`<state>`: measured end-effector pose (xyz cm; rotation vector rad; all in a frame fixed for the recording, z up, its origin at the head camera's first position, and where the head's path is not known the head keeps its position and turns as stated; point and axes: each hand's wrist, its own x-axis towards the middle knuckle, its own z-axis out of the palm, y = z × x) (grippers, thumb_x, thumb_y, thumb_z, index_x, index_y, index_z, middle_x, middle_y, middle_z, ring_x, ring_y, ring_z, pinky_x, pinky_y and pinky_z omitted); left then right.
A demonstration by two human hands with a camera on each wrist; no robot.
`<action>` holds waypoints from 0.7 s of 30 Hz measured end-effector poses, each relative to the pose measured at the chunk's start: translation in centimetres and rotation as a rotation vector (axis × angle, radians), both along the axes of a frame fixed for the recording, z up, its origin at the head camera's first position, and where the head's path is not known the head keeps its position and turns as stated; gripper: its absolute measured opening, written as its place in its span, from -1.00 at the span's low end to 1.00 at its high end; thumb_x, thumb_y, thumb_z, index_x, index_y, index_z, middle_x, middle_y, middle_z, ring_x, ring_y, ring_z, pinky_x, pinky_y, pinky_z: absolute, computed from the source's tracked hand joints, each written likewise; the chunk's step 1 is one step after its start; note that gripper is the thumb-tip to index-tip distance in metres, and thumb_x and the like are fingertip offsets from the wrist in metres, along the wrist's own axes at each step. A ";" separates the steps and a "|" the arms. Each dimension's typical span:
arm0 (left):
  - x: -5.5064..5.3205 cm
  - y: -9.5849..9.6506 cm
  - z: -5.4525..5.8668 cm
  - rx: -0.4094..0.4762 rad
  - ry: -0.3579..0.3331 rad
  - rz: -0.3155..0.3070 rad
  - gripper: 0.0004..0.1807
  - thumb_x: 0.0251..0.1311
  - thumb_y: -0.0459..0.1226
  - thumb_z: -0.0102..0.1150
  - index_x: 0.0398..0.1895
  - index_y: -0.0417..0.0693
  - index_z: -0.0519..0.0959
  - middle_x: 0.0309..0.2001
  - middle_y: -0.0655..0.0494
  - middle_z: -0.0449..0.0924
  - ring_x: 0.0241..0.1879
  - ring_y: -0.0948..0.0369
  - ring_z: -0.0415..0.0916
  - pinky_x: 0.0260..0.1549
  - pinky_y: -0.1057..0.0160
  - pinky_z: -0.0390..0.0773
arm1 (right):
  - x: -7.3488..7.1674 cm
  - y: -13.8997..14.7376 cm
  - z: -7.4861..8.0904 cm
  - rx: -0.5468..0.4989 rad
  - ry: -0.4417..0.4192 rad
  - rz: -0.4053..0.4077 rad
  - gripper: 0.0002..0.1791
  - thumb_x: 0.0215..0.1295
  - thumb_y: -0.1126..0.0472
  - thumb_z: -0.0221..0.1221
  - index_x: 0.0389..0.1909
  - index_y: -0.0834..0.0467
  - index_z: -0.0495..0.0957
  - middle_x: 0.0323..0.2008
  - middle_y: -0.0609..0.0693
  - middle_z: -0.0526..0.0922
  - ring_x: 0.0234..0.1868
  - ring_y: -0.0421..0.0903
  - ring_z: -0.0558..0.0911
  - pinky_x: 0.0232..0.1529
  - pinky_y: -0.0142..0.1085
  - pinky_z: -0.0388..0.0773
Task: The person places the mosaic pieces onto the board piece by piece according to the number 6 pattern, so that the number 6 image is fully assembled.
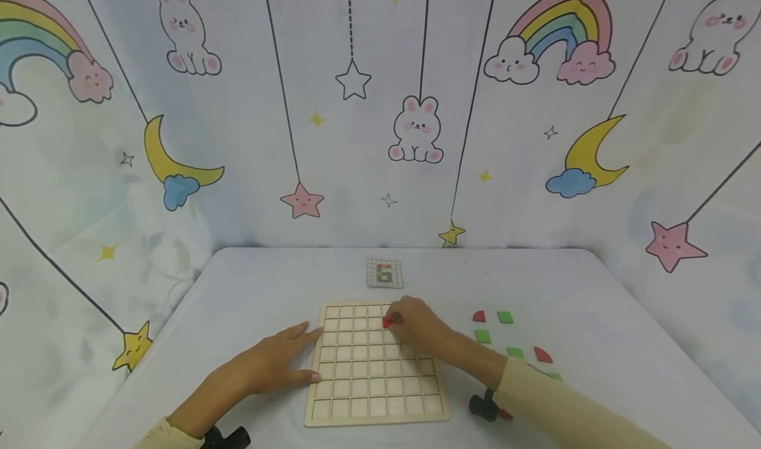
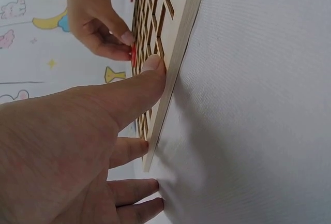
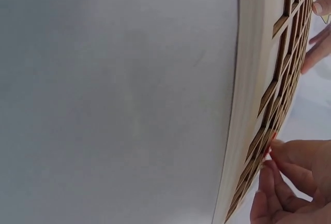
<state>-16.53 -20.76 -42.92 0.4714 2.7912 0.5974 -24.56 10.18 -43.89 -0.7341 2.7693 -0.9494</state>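
A wooden grid board (image 1: 377,423) with rows of square recesses lies flat on the white table. Between thumb and fingertips, my right hand (image 1: 419,327) pinches a small red tile (image 1: 387,322) at a recess near the board's far edge. The fingers partly cover the tile, so its full shape cannot be told. At the board's left edge, my left hand (image 1: 273,363) rests with spread fingers touching the rim. In the left wrist view, the left thumb (image 2: 152,63) lies on top of the frame, and the red tile (image 2: 133,56) shows beneath the other hand.
Behind the board lies a small grid card (image 1: 384,273) with a red and green figure 6. Right of the board are several loose pieces, among them a green square (image 1: 505,317) and a red quarter circle (image 1: 543,354). The right forearm partly covers some. A patterned cloth (image 1: 368,138) stands behind.
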 end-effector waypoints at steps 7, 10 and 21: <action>0.0 -0.1 0.0 -0.001 0.003 -0.002 -0.03 0.21 0.24 0.42 0.62 0.09 0.33 0.59 -0.28 0.22 0.52 -0.31 0.25 0.39 -0.45 0.29 | -0.6 2.6 0.1 -0.013 -0.003 -0.096 -0.87 0.45 0.26 0.30 -0.07 0.15 0.76 -0.16 -0.04 0.67 -0.10 -0.11 0.62 0.00 -0.12 0.68; -0.1 -0.1 0.0 -0.005 0.004 -0.003 -0.03 0.21 0.24 0.41 0.62 0.09 0.33 0.59 -0.28 0.22 0.53 -0.30 0.25 0.40 -0.44 0.29 | -0.8 4.7 0.6 -0.018 0.041 -0.118 -0.82 0.41 0.27 0.34 -0.03 0.17 0.74 -0.14 -0.03 0.70 -0.09 -0.10 0.65 -0.02 -0.14 0.67; -0.2 -0.2 -0.3 -0.019 0.005 -0.004 -0.02 0.21 0.25 0.40 0.62 0.10 0.32 0.59 -0.27 0.22 0.53 -0.30 0.24 0.40 -0.43 0.29 | -1.3 14.1 1.8 0.019 0.083 -0.222 -0.64 0.42 0.20 0.36 0.15 0.26 0.66 0.02 0.16 0.73 0.03 0.06 0.69 0.01 -0.06 0.74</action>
